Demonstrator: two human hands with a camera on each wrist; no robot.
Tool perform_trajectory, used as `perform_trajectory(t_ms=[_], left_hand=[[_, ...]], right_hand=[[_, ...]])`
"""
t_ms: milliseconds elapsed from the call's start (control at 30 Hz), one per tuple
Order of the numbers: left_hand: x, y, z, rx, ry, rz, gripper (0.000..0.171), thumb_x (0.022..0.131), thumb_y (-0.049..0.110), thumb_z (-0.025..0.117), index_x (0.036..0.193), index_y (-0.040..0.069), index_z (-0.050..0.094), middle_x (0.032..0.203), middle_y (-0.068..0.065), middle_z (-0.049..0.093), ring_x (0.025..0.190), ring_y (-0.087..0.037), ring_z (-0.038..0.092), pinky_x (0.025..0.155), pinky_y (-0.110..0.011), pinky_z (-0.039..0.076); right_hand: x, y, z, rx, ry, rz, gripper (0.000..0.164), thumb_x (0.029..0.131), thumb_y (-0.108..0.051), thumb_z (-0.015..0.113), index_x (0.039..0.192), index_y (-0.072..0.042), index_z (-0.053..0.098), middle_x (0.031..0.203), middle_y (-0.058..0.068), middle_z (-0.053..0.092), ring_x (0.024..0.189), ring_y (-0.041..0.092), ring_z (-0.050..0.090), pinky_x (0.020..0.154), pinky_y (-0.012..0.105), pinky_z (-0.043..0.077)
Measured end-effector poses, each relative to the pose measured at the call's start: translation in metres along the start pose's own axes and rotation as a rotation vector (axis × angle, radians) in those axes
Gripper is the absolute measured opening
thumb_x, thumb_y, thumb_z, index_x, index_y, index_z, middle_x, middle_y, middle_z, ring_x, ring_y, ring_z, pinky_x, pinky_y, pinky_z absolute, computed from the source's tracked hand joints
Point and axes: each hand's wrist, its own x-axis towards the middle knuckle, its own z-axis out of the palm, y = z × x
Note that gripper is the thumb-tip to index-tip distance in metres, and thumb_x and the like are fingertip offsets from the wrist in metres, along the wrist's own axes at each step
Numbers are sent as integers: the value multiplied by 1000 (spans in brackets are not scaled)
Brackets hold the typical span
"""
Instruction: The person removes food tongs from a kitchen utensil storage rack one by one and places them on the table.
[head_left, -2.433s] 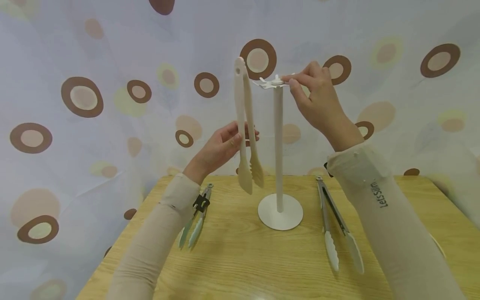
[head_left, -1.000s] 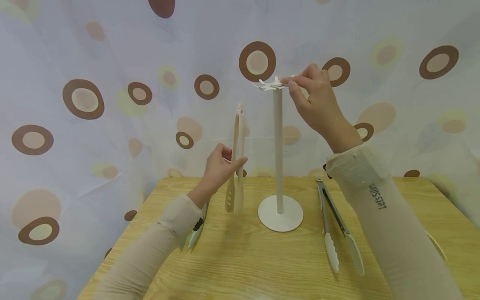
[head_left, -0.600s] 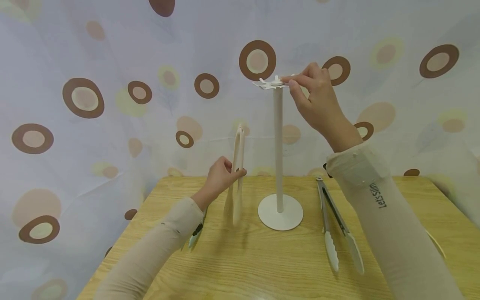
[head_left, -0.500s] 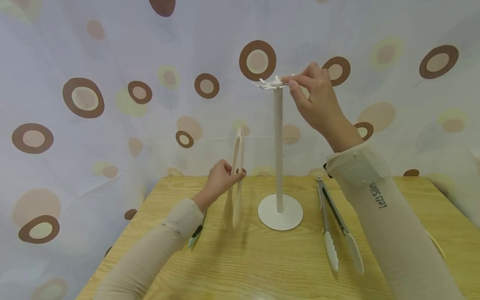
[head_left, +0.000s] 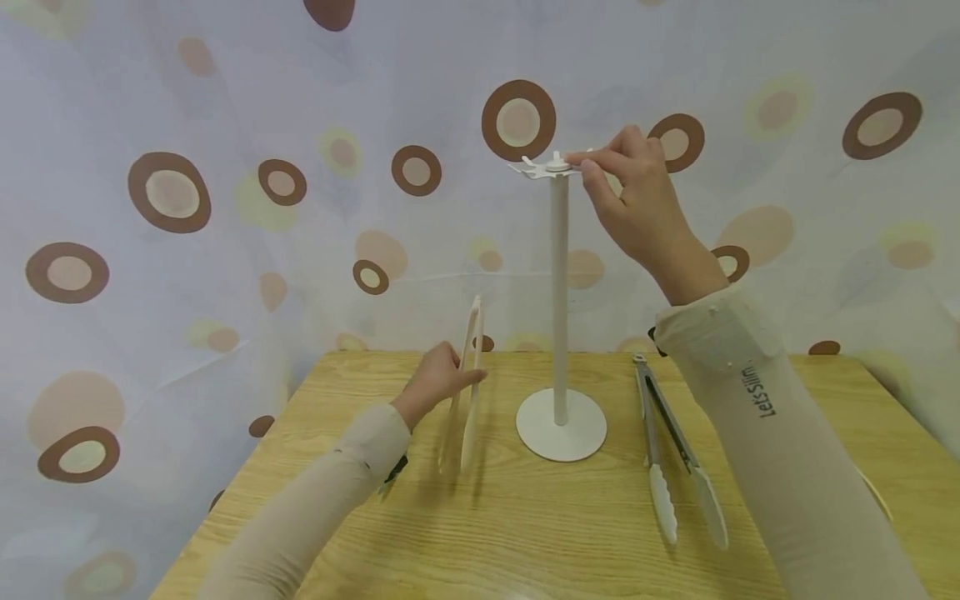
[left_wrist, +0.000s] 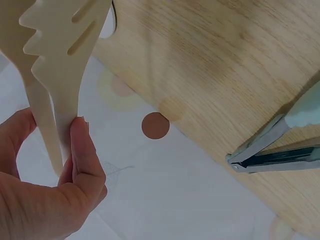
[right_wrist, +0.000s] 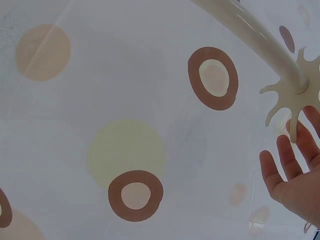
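Note:
My left hand (head_left: 438,379) pinches a pair of cream plastic tongs (head_left: 471,427) between thumb and fingers, left of the stand. The tongs hang heads down, low over the table, hinge end up. One scalloped, slotted head (left_wrist: 62,55) fills the upper left of the left wrist view. My right hand (head_left: 641,204) holds the edge of the hooked top of a white stand (head_left: 560,292) between thumb and forefinger. Seen from below in the right wrist view, the hooked top (right_wrist: 286,97) bears nothing, and the other fingers (right_wrist: 287,155) spread beside it.
Metal tongs with white tips (head_left: 662,500) lie right of the stand's round base (head_left: 534,429). Teal-tipped tongs (left_wrist: 267,137) lie at the left, mostly behind my left wrist in the head view. A pale curved edge (head_left: 873,493) shows beyond the right sleeve. A dotted curtain (head_left: 315,208) backs the table.
My left hand has carried the cream tongs down from beside the stand's top towards the table, turning them a little on the way. The right hand has stayed at the hooked top.

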Motion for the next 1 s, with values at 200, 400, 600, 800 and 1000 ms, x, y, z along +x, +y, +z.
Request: perform_trajectory(t_ms=[200, 400, 600, 800, 1000], left_hand=[[4, -8, 6, 56, -48, -20, 35, 85, 29, 74, 74, 4, 53, 59, -3, 47, 50, -13, 40, 47, -26, 39], [5, -11, 13, 72, -85, -55, 31, 86, 25, 74, 71, 3, 57, 55, -4, 52, 48, -13, 47, 58, -36, 52], [8, -13, 19, 131, -105, -67, 29, 86, 25, 73, 79, 2, 58, 64, -11, 59, 50, -17, 54, 65, -41, 55], [12, -17, 23, 186, -120, -81, 31, 86, 26, 74, 88, -3, 61, 70, -13, 62, 54, -21, 60, 60, -35, 54], [21, -28, 32, 194, -171, -109, 39, 83, 25, 76, 98, -8, 61, 77, -13, 63, 56, -24, 63, 58, -33, 53]], right_hand=[[-1, 1, 0, 0, 3, 4, 33, 100, -17, 43, 118, -4, 68, 93, 14, 43, 91, 25, 31, 78, 36, 25], [0, 1, 0, 3, 9, -15, 33, 100, -16, 44, 118, -3, 68, 94, 16, 43, 92, 27, 33, 79, 37, 26], [1, 1, 1, 14, 12, -31, 33, 99, -16, 44, 117, -2, 68, 93, 16, 43, 92, 28, 33, 79, 37, 26], [1, 1, 1, 17, 15, -35, 33, 99, -15, 44, 117, -2, 69, 92, 15, 42, 92, 28, 33, 80, 37, 25], [0, 2, 1, 15, 17, -39, 33, 99, -15, 44, 117, -2, 69, 92, 17, 42, 91, 28, 33, 80, 37, 25]])
